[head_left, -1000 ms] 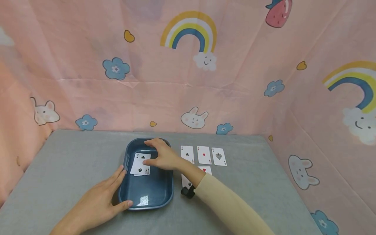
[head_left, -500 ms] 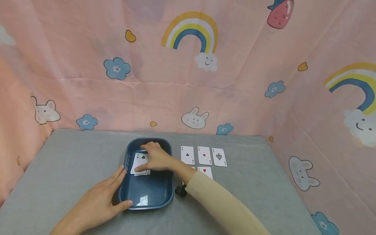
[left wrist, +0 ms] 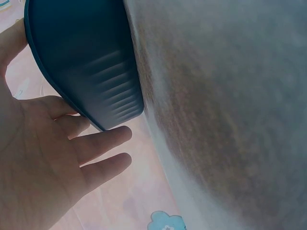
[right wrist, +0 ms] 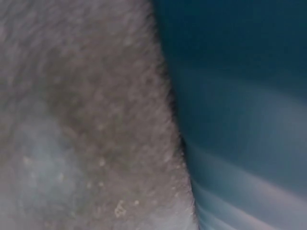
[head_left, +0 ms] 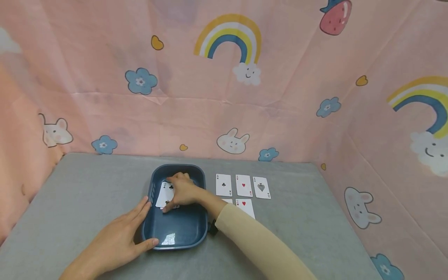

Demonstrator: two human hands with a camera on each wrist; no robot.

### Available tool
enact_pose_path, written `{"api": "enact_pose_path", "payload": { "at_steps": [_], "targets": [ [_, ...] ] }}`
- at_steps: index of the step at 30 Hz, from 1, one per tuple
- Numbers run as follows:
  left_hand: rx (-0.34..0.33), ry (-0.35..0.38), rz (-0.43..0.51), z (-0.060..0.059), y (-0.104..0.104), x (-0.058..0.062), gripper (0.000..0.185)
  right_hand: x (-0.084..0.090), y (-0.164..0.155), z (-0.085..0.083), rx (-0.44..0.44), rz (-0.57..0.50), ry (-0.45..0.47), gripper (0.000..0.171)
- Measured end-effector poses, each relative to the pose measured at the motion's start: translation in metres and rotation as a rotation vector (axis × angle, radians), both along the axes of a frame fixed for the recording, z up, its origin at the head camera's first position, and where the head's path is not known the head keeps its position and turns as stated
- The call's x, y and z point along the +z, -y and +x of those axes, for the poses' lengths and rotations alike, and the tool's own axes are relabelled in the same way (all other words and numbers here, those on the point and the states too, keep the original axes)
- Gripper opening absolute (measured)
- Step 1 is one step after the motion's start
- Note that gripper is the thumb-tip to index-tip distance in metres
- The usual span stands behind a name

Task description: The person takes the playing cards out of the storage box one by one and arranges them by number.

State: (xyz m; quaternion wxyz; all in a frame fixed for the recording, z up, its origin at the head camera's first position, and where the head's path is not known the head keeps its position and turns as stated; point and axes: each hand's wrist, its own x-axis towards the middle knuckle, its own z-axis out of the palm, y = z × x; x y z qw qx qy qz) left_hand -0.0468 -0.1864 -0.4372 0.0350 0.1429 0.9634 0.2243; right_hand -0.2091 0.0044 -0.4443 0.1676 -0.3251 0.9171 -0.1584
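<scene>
A dark blue plastic tray (head_left: 185,231) stands on the grey table. Inside lies a small stack of playing cards (head_left: 162,196), a two of clubs on top. My right hand (head_left: 184,190) reaches into the tray and holds the stack by its edges, curved fingers at the far edge and thumb at the near one, hiding its right part. My left hand (head_left: 117,239) rests against the tray's left side, fingers and thumb spread along the rim. In the left wrist view, that hand (left wrist: 38,153) touches the tray's ribbed outer wall (left wrist: 96,67) with fingers nearly straight.
Right of the tray lie an ace of clubs (head_left: 223,184), an ace of hearts (head_left: 244,186) and an ace of spades (head_left: 261,188). Below them, a two of hearts (head_left: 245,208) is partly covered by my right sleeve (head_left: 259,241). A pink printed cloth (head_left: 175,124) hangs behind.
My right hand has come down and nearer over the stack, its thumb moving to the near edge of the cards. The left hand and the tray have stayed put.
</scene>
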Motion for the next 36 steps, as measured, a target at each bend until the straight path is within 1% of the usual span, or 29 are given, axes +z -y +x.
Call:
{"api": "enact_pose_path", "payload": {
  "at_steps": [7,16,26,31,36],
  "targets": [
    [-0.001,-0.014,0.0,0.0002,0.0009,-0.0002,0.108,-0.0027,0.0019,0.0007,-0.009,0.054,-0.03,0.099],
    [-0.005,-0.018,0.005,0.0007,0.0004,0.0019,0.108,-0.0062,0.0012,-0.0005,0.002,0.052,-0.034,0.092],
    [-0.003,-0.005,0.01,0.0009,0.0007,0.0024,0.108,-0.0027,0.001,0.0028,0.025,0.037,-0.028,0.085],
    [-0.005,-0.016,0.014,0.0018,0.0016,0.0022,0.107,-0.0024,0.0012,0.0033,0.048,0.061,-0.043,0.084],
    [-0.008,-0.022,0.02,0.0019,0.0018,0.002,0.106,0.0011,-0.0003,0.0036,0.049,0.066,-0.045,0.086]
  ]
}}
